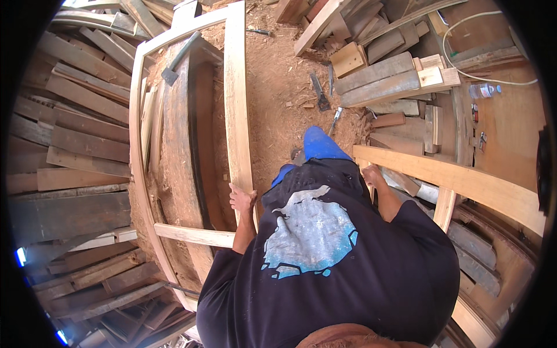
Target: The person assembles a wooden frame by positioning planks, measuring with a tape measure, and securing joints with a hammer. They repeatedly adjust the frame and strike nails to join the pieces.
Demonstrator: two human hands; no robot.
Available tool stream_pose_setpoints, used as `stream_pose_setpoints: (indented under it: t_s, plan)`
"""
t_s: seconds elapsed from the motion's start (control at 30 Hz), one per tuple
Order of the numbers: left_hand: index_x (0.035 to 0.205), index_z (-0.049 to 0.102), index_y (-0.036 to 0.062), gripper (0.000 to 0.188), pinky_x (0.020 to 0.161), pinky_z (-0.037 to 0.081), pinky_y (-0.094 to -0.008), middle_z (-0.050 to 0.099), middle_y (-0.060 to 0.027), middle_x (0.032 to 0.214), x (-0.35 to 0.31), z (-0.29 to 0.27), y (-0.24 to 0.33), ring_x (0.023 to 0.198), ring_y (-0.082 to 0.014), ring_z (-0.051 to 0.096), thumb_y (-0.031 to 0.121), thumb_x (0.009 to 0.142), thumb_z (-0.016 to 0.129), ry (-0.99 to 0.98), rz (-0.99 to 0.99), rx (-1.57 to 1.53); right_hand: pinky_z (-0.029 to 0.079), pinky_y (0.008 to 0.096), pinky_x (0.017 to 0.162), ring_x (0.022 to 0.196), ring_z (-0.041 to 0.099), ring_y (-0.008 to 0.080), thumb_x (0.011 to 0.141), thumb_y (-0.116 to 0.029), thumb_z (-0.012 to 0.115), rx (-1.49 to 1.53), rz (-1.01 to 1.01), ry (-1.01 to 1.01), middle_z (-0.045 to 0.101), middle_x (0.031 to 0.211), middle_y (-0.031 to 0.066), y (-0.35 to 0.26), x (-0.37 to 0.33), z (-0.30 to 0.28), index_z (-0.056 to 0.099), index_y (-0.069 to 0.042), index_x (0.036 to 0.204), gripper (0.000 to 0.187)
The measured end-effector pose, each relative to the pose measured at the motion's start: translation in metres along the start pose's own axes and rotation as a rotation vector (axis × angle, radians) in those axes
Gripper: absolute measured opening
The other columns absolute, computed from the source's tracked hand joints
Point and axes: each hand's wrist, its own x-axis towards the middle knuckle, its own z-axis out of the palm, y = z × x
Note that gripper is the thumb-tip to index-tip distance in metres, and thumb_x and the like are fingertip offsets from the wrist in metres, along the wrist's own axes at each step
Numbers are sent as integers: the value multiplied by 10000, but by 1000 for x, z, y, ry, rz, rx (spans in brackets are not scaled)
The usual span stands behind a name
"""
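A long pale wooden frame (237, 116) with a crosspiece (194, 234) extends ahead on my left, around a heavy dark timber beam (177, 133). My left hand (242, 198) is closed on its inner rail, close to my body. On my right is a second wooden frame (452, 174), with a short crosspiece (445, 207) below its long rail. My right hand (373, 176) grips the near end of this frame; part of the fingers is hidden behind the wood. A hammer-like tool (181, 57) with a grey handle rests across the far part of the beam.
Stacked boards (87, 145) fill the left side, and more timber (380, 78) lies ahead right. On the sawdust-covered floor (272, 75) are a dark flat tool (319, 91) and a slim tool with a pale handle (336, 119). A plastic bottle (483, 91) and white cable (464, 69) are far right.
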Motion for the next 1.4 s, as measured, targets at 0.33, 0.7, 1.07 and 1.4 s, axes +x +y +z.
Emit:
stream_pose_setpoints:
  t_s: [0.33, 0.7, 1.07, 1.4]
  plan:
    - [1555, 61, 126, 1209, 1002, 350, -566, 414, -253, 1330, 10, 8, 4, 1183, -441, 451, 404, 653, 817, 35, -18, 34, 502, 363, 511, 566, 621, 224, 870, -179, 555, 177, 16, 70, 615, 692, 116, -37, -1, -20, 613, 12, 727, 245]
    - [1563, 120, 145, 1124, 1115, 262, -571, 238, -324, 1504, 5, 9, -1, 1353, -499, 304, 356, 671, 770, 33, -89, -132, 431, 390, 455, 542, 626, 235, 748, -104, 633, 34, -62, -121, 655, 618, 130, -74, 32, -12, 644, 24, 636, 171]
    - [1195, 627, -3, 585, 957, 468, -483, 658, -240, 1097, -60, 44, 9, 1083, -392, 600, 379, 762, 721, 297, -53, -516, 420, 346, 430, 527, 600, 188, 921, -204, 560, -407, -313, -333, 651, 740, 109, -374, 165, 19, 644, -23, 948, 201]
    - [1108, 683, -4, 427, 875, 511, -341, 709, -179, 1065, -77, 150, 40, 1005, -232, 674, 379, 935, 614, -86, -227, -1158, 496, 338, 506, 604, 635, 187, 928, -227, 560, -765, -661, -409, 668, 772, 117, -521, 144, 143, 656, 36, 995, 288]
